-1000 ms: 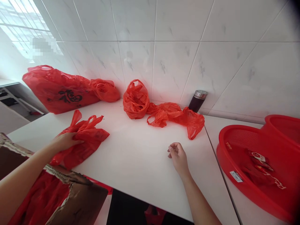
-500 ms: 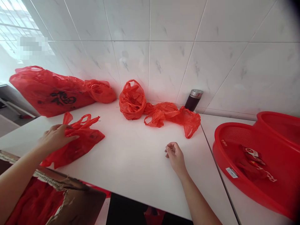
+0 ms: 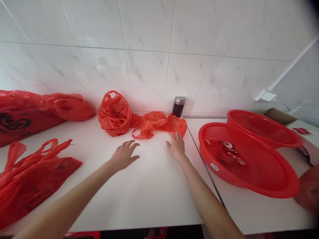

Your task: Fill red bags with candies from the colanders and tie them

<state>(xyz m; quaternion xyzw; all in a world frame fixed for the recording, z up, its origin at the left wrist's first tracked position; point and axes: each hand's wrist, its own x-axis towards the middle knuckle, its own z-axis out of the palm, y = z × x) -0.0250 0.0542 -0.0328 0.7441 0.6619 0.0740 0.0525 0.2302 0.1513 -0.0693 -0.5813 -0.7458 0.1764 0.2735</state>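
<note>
Crumpled red bag [image 3: 159,123]: frame centre, on desk [image 3: 149,186] against tiled wall. Right hand [image 3: 176,146]: fingers spread, tips touching bag edge, holding nothing. Left hand [image 3: 124,154]: fingers splayed, empty, near bag.

The scene is bright and evenly lit by soft, diffuse light, with no hard shadows; only faint soft shade lies under the left hand [image 3: 124,155] and right hand [image 3: 176,146] on the white countertop [image 3: 149,192]. The red plastic bags [image 3: 142,121] at the countertop's back edge cast a pink glow onto the glossy white wall tiles [image 3: 149,76] behind them. The tiles show a mild sheen without harsh glare. Wide-angle distortion bends the tile lines and stretches things toward the frame's borders. The upper right corner darkens into a vignette. A red shape [image 3: 309,191] at the right edge is blurred and cannot be identified. The centre is fairly sharp.
</note>
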